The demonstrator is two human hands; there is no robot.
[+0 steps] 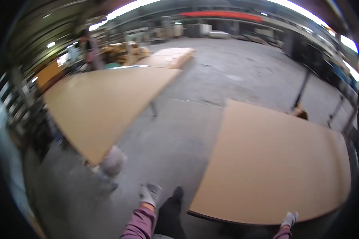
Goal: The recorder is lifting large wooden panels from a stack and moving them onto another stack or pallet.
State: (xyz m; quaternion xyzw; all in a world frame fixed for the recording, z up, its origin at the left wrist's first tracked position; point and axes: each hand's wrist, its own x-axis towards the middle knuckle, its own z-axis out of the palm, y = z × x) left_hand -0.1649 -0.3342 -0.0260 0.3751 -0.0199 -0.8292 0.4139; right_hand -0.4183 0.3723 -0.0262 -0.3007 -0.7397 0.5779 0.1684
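Note:
A large flat brown board (275,163) with a dark near edge lies to my right at about table height. At its near edge my right hand (290,219), in a pale work glove, is closed on the board's rim; the fingers under it are hidden. My left hand (150,194), gloved in white and grey, hangs over the floor in front of my leg, well apart from the board. Its fingers are curled in, and nothing shows in them. Another big brown sheet (111,99) lies raised on a support to the left, beyond my left hand's reach.
A blurred pale rounded thing (113,161) stands by the left sheet's near corner. Farther back is a stack of brown sheets (167,57). A person (91,51) stands behind the left sheet. A dark post (303,87) rises beyond the right board. Grey concrete floor (179,131) runs between.

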